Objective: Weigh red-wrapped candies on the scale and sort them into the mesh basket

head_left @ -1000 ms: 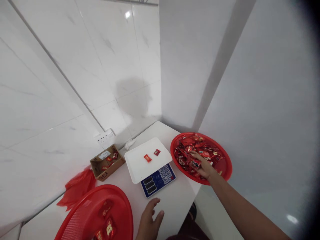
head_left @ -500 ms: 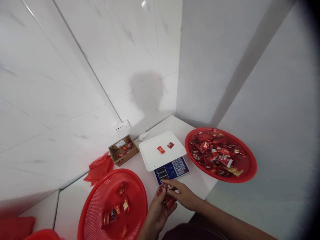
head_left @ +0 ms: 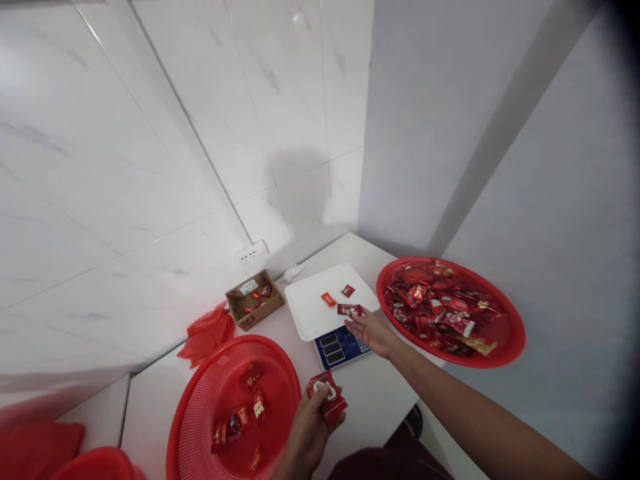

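Observation:
My left hand (head_left: 311,421) is closed on a dark red wrapped packet (head_left: 327,396) with a pale round print, beside the red mesh basket (head_left: 176,427). Over the front edge of the white scale pan (head_left: 311,313), my right hand (head_left: 371,332) grips a small dark red candy packet (head_left: 350,310) by its right end. Two small red candies lie on the pan, an orange-red one (head_left: 329,299) and a darker one (head_left: 348,291). My right forearm and hand cover part of the blue scale keypad (head_left: 336,351).
A red basin (head_left: 520,333) heaped with wrapped candies stands at the right. Left of the scale are a cardboard box (head_left: 247,321) with a few candies and a red plastic bag (head_left: 206,335). Several packets lie in the mesh basket. A wall socket (head_left: 253,253) is behind the table.
My right hand has left my left hand and moved forward to the scale pan with a small packet. My left hand keeps a packet. The view has shifted slightly.

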`<state>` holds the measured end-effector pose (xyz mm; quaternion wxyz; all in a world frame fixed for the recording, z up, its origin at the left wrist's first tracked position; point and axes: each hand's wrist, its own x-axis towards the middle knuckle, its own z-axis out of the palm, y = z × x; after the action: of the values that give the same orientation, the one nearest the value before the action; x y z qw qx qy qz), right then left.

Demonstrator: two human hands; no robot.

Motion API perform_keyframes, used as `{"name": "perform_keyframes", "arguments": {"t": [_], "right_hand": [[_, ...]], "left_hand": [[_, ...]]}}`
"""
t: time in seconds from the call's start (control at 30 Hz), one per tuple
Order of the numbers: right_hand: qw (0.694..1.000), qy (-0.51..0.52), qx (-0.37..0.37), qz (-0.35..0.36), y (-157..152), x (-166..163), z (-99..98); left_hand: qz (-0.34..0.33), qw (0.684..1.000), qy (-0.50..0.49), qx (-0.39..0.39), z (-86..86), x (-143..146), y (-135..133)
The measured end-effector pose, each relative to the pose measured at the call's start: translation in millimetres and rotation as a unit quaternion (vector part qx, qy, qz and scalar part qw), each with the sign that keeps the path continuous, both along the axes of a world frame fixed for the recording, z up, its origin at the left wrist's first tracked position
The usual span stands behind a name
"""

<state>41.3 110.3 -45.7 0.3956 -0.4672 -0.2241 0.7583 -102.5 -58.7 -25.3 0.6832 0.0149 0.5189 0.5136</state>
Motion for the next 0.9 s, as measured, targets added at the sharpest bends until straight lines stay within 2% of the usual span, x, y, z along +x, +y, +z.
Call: {"name": "perform_keyframes", "arguments": {"t": [0.07, 0.1, 0.17, 0.27, 0.33, 0.4, 0.5, 0.6, 0.67, 0.73, 0.8, 0.87, 0.9], "right_hand": [[0.998, -0.039, -0.037, 0.015, -1.8, -0.4, 0.2], [0.996, -0.063, -0.048, 0.046, -8.1, -0.4, 0.1], [0.983, -0.079, -0.037, 0.16, -28.3, -0.4, 0.4], [0.928, -0.04, 0.035, 0.369, -62.2, -0.4, 4.9], [0.898, -0.042, 0.087, 0.43, -77.0, 0.1, 8.0], [0.893, -0.078, 0.113, 0.428, -82.8, 2.1, 7.7], [0.899, -0.129, 0.105, 0.405, -79.2, 7.1, -0.3], [0.92, -0.168, 0.082, 0.346, -66.9, 8.6, -8.4], [0.949, -0.154, 0.065, 0.269, -55.1, 5.0, -7.9], [0.978, -0.09, 0.048, 0.181, -42.3, -1.1, -2.0], [0.992, -0.031, 0.034, 0.119, -32.2, -7.2, 6.3], [0.993, -0.035, 0.024, 0.108, -29.5, -10.6, 13.1], [0.99, -0.058, 0.026, 0.125, -31.8, -10.9, 15.1]], "left_hand": [[-0.009, 1.0, 0.004, 0.02, -0.4, -0.5, -1.3], [-0.016, 0.999, 0.008, 0.031, -0.7, -0.5, -2.1], [-0.034, 0.998, 0.024, 0.046, -1.3, -0.4, -3.8], [-0.064, 0.995, 0.048, 0.052, -1.6, -0.1, -6.1], [-0.08, 0.994, 0.063, 0.048, -1.7, 0.3, -7.6], [-0.086, 0.993, 0.069, 0.041, -2.6, 0.7, -9.1], [-0.087, 0.994, 0.057, 0.037, -6.0, 0.9, -11.2], [-0.062, 0.996, 0.062, 0.034, -10.6, -0.5, -12.4], [-0.035, 0.997, 0.066, 0.028, -12.6, -2.3, -12.7], [-0.015, 0.998, 0.059, 0.023, -12.6, -4.4, -12.9], [-0.001, 0.999, 0.05, 0.022, -10.9, -5.9, -13.0], [0.001, 0.998, 0.05, 0.024, -8.9, -6.1, -13.3], [-0.004, 0.998, 0.054, 0.027, -8.3, -5.7, -13.5]]}}
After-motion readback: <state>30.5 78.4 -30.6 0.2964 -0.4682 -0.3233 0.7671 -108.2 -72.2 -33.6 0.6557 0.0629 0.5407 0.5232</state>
